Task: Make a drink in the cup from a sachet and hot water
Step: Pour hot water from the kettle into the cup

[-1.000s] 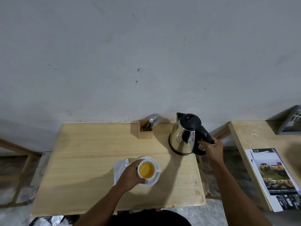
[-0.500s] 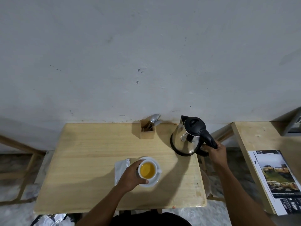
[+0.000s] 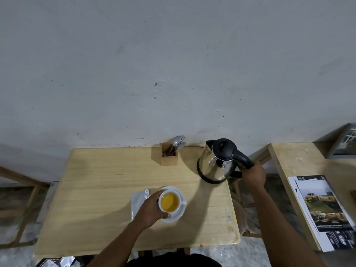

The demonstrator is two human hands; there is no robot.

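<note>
A white cup (image 3: 179,206) holding yellow-orange liquid stands on a white saucer (image 3: 178,215) near the front middle of the wooden table (image 3: 96,189). My left hand (image 3: 149,210) wraps around the cup's left side. A silver sachet (image 3: 137,200) lies flat just left of the saucer, partly under my hand. A steel kettle with a black lid (image 3: 215,164) stands upright at the table's back right corner. My right hand (image 3: 252,175) grips its black handle.
A wooden holder with spoons and a fork (image 3: 169,154) stands at the back against the wall, left of the kettle. A second wooden table (image 3: 292,160) to the right carries a printed brochure (image 3: 323,211). A gap separates the two tables.
The kettle has moved right and back and now stands upright on the table's corner. My left hand has stayed on the cup.
</note>
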